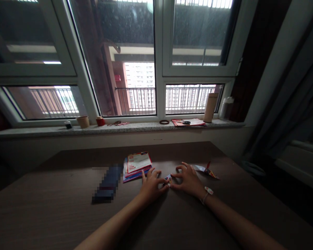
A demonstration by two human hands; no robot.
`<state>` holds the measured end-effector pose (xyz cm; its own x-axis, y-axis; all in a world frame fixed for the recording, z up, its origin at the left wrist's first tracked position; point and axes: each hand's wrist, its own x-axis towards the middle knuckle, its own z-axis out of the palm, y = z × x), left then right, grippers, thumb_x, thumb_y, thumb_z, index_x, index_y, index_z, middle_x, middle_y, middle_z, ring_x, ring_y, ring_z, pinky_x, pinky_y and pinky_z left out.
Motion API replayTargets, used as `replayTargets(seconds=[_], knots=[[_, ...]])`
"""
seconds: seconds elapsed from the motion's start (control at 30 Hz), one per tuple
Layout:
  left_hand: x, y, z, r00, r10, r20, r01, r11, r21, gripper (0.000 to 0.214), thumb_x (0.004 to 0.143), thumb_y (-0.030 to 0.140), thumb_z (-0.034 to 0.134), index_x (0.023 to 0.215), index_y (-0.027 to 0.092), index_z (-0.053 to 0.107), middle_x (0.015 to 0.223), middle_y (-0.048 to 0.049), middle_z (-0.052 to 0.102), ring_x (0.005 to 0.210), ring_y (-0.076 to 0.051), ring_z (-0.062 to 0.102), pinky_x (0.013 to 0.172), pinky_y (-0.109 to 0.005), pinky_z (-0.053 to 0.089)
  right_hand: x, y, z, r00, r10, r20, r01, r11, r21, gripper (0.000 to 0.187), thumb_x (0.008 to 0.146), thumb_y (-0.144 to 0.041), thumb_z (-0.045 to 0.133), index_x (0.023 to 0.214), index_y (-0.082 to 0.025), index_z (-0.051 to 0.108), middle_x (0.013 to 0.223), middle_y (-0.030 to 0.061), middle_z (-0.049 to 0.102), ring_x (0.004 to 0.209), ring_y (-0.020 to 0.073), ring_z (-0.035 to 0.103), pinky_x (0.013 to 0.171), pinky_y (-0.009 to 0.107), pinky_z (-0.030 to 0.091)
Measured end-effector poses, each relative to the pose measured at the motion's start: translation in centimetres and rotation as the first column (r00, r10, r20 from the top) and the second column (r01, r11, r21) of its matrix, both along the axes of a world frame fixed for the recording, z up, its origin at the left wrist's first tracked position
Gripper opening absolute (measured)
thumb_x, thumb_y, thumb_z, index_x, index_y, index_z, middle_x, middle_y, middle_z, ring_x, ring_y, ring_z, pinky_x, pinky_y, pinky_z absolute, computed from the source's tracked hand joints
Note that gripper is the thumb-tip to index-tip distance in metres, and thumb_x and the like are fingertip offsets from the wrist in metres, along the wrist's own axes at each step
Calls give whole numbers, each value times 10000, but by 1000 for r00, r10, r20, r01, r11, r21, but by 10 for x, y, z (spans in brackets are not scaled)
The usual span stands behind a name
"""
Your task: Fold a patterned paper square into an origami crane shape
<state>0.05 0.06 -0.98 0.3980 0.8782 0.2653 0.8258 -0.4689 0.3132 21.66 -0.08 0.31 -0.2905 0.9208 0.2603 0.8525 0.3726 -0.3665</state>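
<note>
You've got both hands out over the dark brown wood-look table [54,194], fingertips nearly meeting. Btwn them, on or just above the tabletop (can't tell which), is a small folded piece of multicolored printed paper [168,180]. Your L hand [151,185] grips its L side w/ thumb & index; other fingers are spread, clear of it. Your R hand [188,180] has the opp. side the same way, thumb & index on the edge, rest fanned out. Can't tell how firm either pinch is. A thin white band w/ a pale charm [208,190] circles your R wrist.

Just past your L hand: a stack of red-, white- & blue-printed paper sheets [138,165], top one white w/ a red border. L of that, a dark oblong thing [109,184], pixelated, so can't ID. Beyond your R hand, a loose creased piece of white, red & yellow paper [208,171], partly sticking up.

On the speckled grey stone sill [143,127], toward the R end: a tall tan cylindrical flask [210,107] nr. some red & white papers [197,122] w/ dark-handled scissors [186,122] on top. Toward the L end, a tan cup [82,121].
</note>
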Motion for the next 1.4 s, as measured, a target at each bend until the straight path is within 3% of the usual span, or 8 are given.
replayTargets(seconds=[0.2,0.4,0.63,0.9,1.4], knots=[[0,1,0,1000,6,-1,-6,1000,16,211,790,454,672,995,422,711,1298,2,549,1330,-342,304,1051,-722,21,2,3,-8,999,37,-36,-37,999,10,512,723,-664,628,1145,-377,660,1266,48,512,1325,305,298,1118,493,205],[1,0,0,1000,1,15,-1,1000,23,194,800,463,660,978,411,717,1283,3,558,1322,-339,314,1052,-721,32,4,5,-11,988,102,-112,-91,990,103,363,858,-458,582,1204,-355,623,1259,57,520,1306,262,321,1113,458,262],[1,1,-5,1000,0,8,0,999,39,192,801,445,668,984,412,715,1294,-1,551,1322,-340,308,1051,-724,15,5,5,-10,971,183,-154,-173,982,75,177,867,-391,591,968,-377,735,1278,15,518,1328,249,285,1116,438,264],[1,1,3,1000,8,-7,-8,1000,5,190,794,469,668,971,419,715,1305,11,549,1330,-355,306,1033,-739,50,0,11,-13,992,14,-122,-13,1000,13,178,846,-412,598,962,-409,732,1242,10,546,1315,276,299,1114,479,211],[2,0,5,1000,8,-15,-8,1000,-5,197,800,466,661,989,438,709,1296,11,556,1326,-364,303,1014,-758,70,-8,9,-12,989,-144,43,134,974,185,205,897,-409,546,1022,-419,708,1209,51,544,1303,295,315,1093,562,187]])
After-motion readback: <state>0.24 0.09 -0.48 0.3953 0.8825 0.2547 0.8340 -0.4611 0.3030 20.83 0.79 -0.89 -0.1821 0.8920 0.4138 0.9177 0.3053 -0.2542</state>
